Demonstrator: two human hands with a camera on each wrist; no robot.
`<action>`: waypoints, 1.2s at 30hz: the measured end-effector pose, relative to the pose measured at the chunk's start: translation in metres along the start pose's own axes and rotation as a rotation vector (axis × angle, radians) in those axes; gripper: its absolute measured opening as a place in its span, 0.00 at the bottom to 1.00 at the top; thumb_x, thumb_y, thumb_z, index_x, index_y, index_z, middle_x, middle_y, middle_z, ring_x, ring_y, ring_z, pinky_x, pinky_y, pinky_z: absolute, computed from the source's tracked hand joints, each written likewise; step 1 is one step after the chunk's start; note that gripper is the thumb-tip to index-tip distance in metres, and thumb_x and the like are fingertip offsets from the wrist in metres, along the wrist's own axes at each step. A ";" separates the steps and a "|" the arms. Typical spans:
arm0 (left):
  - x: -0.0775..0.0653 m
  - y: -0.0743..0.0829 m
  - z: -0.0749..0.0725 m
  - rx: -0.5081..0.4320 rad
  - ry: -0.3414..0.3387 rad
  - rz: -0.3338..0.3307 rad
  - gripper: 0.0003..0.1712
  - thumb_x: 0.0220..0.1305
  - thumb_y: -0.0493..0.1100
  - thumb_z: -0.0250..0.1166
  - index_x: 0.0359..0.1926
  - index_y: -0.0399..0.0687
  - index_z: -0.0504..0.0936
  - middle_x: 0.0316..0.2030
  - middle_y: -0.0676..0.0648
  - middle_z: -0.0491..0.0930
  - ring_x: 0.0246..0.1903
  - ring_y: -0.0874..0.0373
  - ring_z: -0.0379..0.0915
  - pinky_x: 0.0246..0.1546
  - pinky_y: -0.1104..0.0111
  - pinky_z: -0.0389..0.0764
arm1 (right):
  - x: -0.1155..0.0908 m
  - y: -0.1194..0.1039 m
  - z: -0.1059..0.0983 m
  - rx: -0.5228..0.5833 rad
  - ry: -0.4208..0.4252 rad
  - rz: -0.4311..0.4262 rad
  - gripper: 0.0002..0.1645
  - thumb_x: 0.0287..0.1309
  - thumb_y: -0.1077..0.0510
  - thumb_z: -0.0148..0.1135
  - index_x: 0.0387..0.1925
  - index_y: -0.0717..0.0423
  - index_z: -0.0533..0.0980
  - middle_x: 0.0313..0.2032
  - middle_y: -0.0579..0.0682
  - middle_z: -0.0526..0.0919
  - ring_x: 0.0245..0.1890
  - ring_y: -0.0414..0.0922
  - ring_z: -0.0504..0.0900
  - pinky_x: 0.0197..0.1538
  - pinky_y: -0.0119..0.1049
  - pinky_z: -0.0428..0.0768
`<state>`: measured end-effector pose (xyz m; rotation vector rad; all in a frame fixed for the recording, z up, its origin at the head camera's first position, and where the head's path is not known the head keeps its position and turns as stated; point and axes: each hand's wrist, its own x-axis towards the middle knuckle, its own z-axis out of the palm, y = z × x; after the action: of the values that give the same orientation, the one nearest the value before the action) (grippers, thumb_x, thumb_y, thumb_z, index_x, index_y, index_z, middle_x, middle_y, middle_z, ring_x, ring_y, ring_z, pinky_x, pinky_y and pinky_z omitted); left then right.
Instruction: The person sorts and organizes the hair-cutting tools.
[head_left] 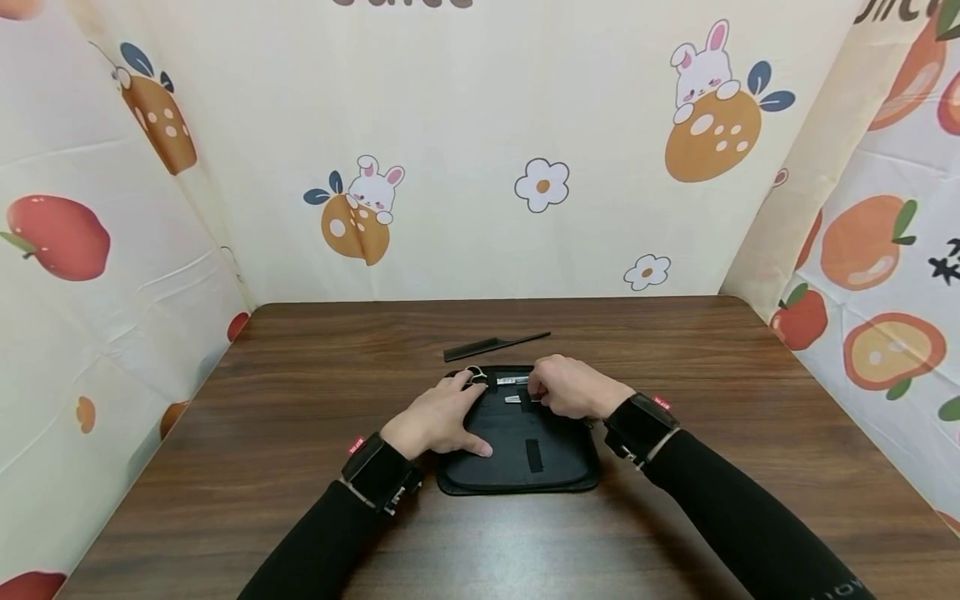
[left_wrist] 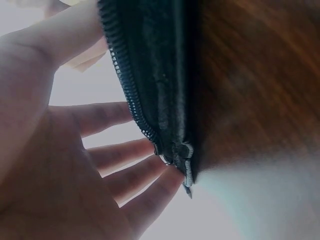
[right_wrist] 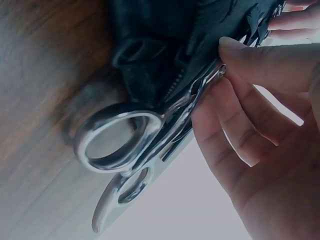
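Observation:
A flat black zip case (head_left: 487,471) lies on the table. My left hand (head_left: 438,417) rests along its left side, fingers stretched toward the top left corner and thumb on the case. The zip teeth (left_wrist: 122,75) show close by in the left wrist view. At that corner, silver scissor loops peek out by the fingertips, and a metal blade (head_left: 512,381) lies across the top. My right hand (head_left: 573,387) pinches a pair of silver scissors (right_wrist: 81,142) near the pivot, its loops outside the right edge. The blades are largely hidden by the case and fingers.
A black rat-tail comb (head_left: 471,349) lies just behind the case on the brown wood-grain table (head_left: 337,350). A black strap (head_left: 533,456) sits on the lower part of the case. Patterned cloth (head_left: 465,100) hangs behind the table and at both sides.

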<state>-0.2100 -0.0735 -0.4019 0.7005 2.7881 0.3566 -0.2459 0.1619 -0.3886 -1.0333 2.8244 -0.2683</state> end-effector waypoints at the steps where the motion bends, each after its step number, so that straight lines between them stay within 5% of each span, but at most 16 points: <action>1: 0.000 0.000 0.000 -0.001 -0.001 -0.001 0.55 0.46 0.67 0.70 0.71 0.50 0.60 0.72 0.41 0.50 0.69 0.44 0.49 0.62 0.50 0.62 | 0.000 0.001 0.000 0.006 -0.003 -0.003 0.09 0.53 0.69 0.62 0.35 0.56 0.82 0.34 0.46 0.77 0.33 0.41 0.75 0.39 0.38 0.78; 36: -0.002 -0.001 0.001 -0.001 0.008 0.006 0.55 0.46 0.66 0.71 0.71 0.49 0.61 0.72 0.40 0.50 0.68 0.43 0.51 0.62 0.51 0.63 | 0.001 -0.003 0.003 -0.040 0.008 0.013 0.09 0.55 0.67 0.60 0.34 0.53 0.82 0.34 0.45 0.78 0.33 0.40 0.75 0.37 0.37 0.78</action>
<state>-0.2086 -0.0748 -0.4026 0.7092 2.7938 0.3635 -0.2439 0.1586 -0.3910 -1.0240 2.8537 -0.2162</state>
